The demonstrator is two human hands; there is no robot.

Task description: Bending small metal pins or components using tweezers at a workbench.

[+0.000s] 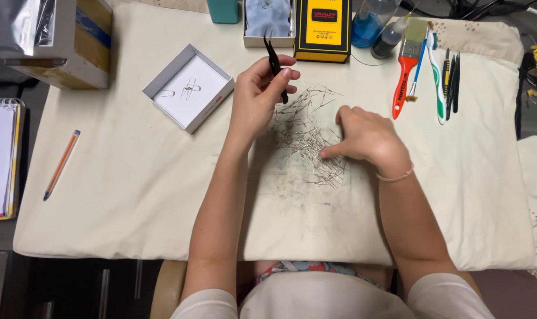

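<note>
Resting on the surface [132, 177], wire pins [307, 133] are touched by the released right hand [366, 139]; tweezers [275, 66] are gripped by the left hand [259, 94].

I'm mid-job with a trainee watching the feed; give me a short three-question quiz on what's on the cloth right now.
1. True or false: the left hand holds black tweezers.
2. What does the right hand touch? A) the orange pencil B) the pile of thin wire-leaded parts C) the red-handled brush
3. Fill in: the open white box lies to the ____ of the left hand, as seen in the picture.

Key: 1 true. 2 B, a fingertip presses on the pile of thin wire-leaded parts. 3 left.
</note>
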